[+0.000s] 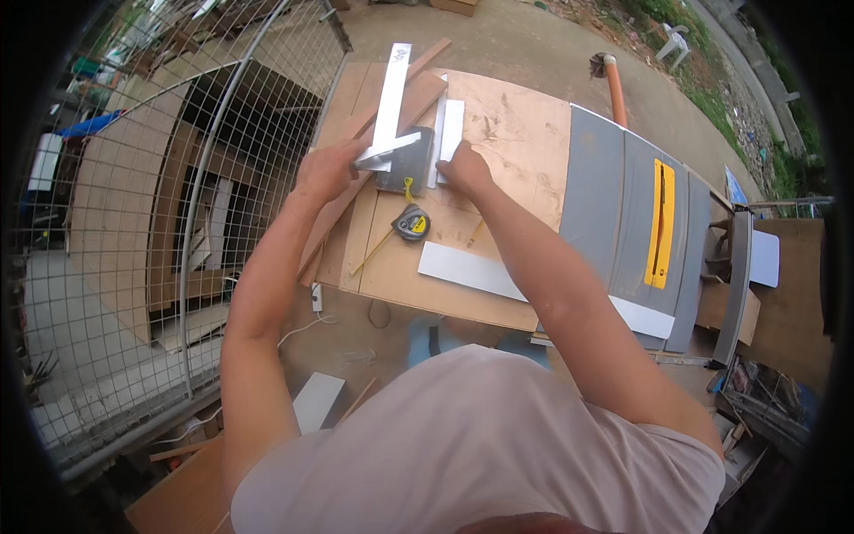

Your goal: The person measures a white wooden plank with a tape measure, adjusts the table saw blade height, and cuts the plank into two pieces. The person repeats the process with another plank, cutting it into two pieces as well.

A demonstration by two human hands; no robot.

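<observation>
My left hand (327, 174) is closed around the dark end of a tool with a flat, shiny metal blade (396, 148); its exact kind is unclear. The blade points right, over a dark grey block (411, 169) and across the lower part of a long white strip (391, 93). With its fingers closed, my right hand (466, 169) grips the near end of a short white strip (452, 123), just right of the block. A tape measure (411, 222) with a yellow cord lies nearer to me. Beside it rests a thin yellow pencil-like stick (374, 251).
Brown wooden lengths (356, 125) lie under the tools on the wooden worktable (516, 125). A long white board (467, 270) runs along its near edge. To the right is a grey table saw top with a yellow insert (659, 222); a wire mesh fence (191, 178) stands left.
</observation>
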